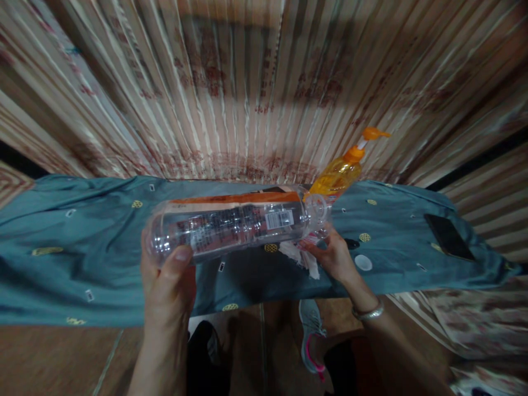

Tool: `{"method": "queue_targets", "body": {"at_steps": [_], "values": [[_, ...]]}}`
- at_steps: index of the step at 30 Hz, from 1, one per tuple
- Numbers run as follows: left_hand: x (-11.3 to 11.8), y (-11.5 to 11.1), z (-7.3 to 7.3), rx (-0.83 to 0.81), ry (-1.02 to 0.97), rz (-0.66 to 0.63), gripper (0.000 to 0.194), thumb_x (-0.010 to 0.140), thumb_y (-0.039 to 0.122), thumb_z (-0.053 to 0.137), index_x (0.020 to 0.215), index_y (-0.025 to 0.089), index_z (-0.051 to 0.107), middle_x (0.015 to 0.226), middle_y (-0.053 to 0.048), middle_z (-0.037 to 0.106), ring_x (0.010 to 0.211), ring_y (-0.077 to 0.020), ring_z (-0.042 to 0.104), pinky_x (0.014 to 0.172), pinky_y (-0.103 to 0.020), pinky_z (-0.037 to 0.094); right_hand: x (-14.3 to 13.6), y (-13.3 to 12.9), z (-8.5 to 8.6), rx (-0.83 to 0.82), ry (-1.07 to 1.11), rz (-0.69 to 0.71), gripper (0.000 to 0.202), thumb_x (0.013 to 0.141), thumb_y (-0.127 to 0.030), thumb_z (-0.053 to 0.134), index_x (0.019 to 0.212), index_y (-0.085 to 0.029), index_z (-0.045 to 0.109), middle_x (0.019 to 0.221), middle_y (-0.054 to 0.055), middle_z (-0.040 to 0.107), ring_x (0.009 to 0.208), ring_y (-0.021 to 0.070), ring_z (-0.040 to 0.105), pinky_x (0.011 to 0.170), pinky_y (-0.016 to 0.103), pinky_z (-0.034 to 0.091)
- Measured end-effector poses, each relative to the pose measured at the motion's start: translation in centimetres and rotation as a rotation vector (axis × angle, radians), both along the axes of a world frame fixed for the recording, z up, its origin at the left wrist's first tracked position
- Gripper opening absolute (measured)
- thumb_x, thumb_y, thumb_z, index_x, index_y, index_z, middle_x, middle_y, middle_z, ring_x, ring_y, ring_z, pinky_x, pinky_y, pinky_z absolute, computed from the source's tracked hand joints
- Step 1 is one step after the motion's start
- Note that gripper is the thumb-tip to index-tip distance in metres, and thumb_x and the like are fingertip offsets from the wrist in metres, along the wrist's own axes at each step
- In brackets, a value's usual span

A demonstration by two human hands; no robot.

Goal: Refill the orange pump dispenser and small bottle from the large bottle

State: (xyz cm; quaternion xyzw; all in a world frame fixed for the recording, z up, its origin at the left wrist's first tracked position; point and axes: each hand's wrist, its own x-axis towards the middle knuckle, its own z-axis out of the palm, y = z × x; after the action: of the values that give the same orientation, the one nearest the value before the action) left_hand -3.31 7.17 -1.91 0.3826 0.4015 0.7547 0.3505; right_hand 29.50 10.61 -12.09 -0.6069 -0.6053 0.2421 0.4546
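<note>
A large clear plastic bottle (243, 220) with an orange and dark label lies sideways above the table, its uncapped neck pointing right. My left hand (171, 275) is wrapped round the bottle's base, thumb on the near side. At the neck, my right hand (332, 256) pinches a crumpled white and pink tissue (303, 256) against or close to the bottle mouth; whether the fingers also touch the plastic is hard to see. Just behind the neck stands a pump bottle (338, 175) of yellow liquid with an orange pump top, partly covered by the clear bottle.
A teal patterned cloth (94, 242) covers the long narrow table. On its right lie a dark phone (449, 236), a whitish round disc (363, 262) and a small dark object (351, 243). A pleated curtain (247, 99) hangs right behind the table.
</note>
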Motion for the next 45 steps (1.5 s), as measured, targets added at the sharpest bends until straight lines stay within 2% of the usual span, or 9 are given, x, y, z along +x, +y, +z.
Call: {"method": "queue_targets", "body": {"at_steps": [4, 9, 15, 22, 27, 34, 38, 41, 45], "values": [[-0.7, 0.1, -0.3, -0.038, -0.017, 0.001, 0.049, 0.065, 0.055, 0.107, 0.108, 0.041, 0.087, 0.123, -0.007, 0.088, 0.128, -0.0468, 0.08, 0.113, -0.069, 0.067, 0.1, 0.0, -0.2, 0.008, 0.01, 0.005, 0.064, 0.083, -0.072, 0.094, 0.127, -0.028, 0.078, 0.127, 0.013, 0.09, 0.115, 0.0402, 0.085, 0.109, 0.061, 0.068], [-1.3, 0.3, -0.5, -0.039, 0.043, -0.025, 0.051, 0.065, 0.057, 0.104, 0.111, 0.042, 0.087, 0.125, -0.008, 0.087, 0.132, -0.0507, 0.077, 0.115, -0.076, 0.064, 0.1, 0.0, -0.3, 0.006, 0.002, 0.004, 0.065, 0.083, -0.074, 0.093, 0.128, -0.029, 0.077, 0.126, 0.012, 0.09, 0.115, 0.0397, 0.086, 0.107, 0.059, 0.07], [-0.8, 0.3, 0.1, -0.046, 0.004, -0.007, 0.07, 0.058, 0.058, 0.109, 0.121, 0.035, 0.087, 0.131, -0.008, 0.085, 0.133, -0.0457, 0.078, 0.119, -0.068, 0.063, 0.1, 0.0, 0.0, 0.01, -0.004, 0.006, 0.064, 0.083, -0.074, 0.093, 0.125, -0.028, 0.078, 0.127, 0.014, 0.091, 0.116, 0.0416, 0.086, 0.106, 0.06, 0.069], [-0.3, 0.2, 0.5, -0.061, -0.039, 0.009, 0.075, 0.053, 0.058, 0.112, 0.12, 0.034, 0.088, 0.128, -0.008, 0.085, 0.128, -0.045, 0.078, 0.119, -0.067, 0.063, 0.0, 0.0, 0.1, 0.015, 0.005, 0.023, 0.06, 0.085, -0.069, 0.093, 0.127, -0.028, 0.078, 0.13, 0.014, 0.09, 0.119, 0.0408, 0.086, 0.111, 0.062, 0.068], [0.1, 0.1, 0.5, -0.029, -0.008, 0.01, 0.072, 0.061, 0.058, 0.108, 0.125, 0.033, 0.087, 0.127, -0.009, 0.084, 0.126, -0.0445, 0.079, 0.116, -0.068, 0.065, 0.1, 0.0, 0.0, 0.02, 0.006, 0.016, 0.064, 0.083, -0.073, 0.094, 0.126, -0.029, 0.079, 0.126, 0.013, 0.09, 0.116, 0.041, 0.085, 0.108, 0.061, 0.069], [-0.6, 0.2, -0.9, -0.024, 0.029, 0.014, 0.051, 0.07, 0.057, 0.102, 0.115, 0.041, 0.087, 0.127, -0.008, 0.085, 0.128, -0.0463, 0.077, 0.109, -0.069, 0.068, 0.2, 0.2, -0.3, 0.029, 0.002, 0.012, 0.068, 0.083, -0.079, 0.093, 0.127, -0.029, 0.08, 0.125, 0.012, 0.09, 0.117, 0.0402, 0.085, 0.112, 0.061, 0.068], [-1.0, 0.1, -1.2, -0.019, 0.062, -0.015, 0.045, 0.074, 0.055, 0.099, 0.116, 0.042, 0.086, 0.128, -0.007, 0.084, 0.129, -0.0457, 0.077, 0.11, -0.067, 0.067, 0.1, 0.2, -0.4, 0.03, 0.012, 0.008, 0.066, 0.083, -0.078, 0.092, 0.125, -0.03, 0.079, 0.124, 0.012, 0.09, 0.116, 0.0399, 0.085, 0.11, 0.061, 0.069], [-0.7, 0.1, -1.0, -0.008, 0.076, -0.01, 0.045, 0.076, 0.057, 0.097, 0.116, 0.041, 0.085, 0.128, -0.008, 0.084, 0.129, -0.0459, 0.076, 0.107, -0.067, 0.068, -0.1, 0.1, -0.3, 0.017, 0.042, 0.001, 0.067, 0.08, -0.078, 0.094, 0.123, -0.029, 0.078, 0.124, 0.013, 0.09, 0.115, 0.0403, 0.085, 0.109, 0.061, 0.069], [-0.4, 0.2, -0.6, -0.035, 0.03, 0.007, 0.057, 0.067, 0.059, 0.102, 0.117, 0.037, 0.087, 0.131, -0.009, 0.083, 0.128, -0.0454, 0.076, 0.107, -0.064, 0.068, -0.2, 0.0, -0.1, 0.013, 0.062, 0.006, 0.066, 0.079, -0.076, 0.096, 0.124, -0.03, 0.079, 0.123, 0.012, 0.091, 0.115, 0.0403, 0.085, 0.11, 0.062, 0.068]]}}
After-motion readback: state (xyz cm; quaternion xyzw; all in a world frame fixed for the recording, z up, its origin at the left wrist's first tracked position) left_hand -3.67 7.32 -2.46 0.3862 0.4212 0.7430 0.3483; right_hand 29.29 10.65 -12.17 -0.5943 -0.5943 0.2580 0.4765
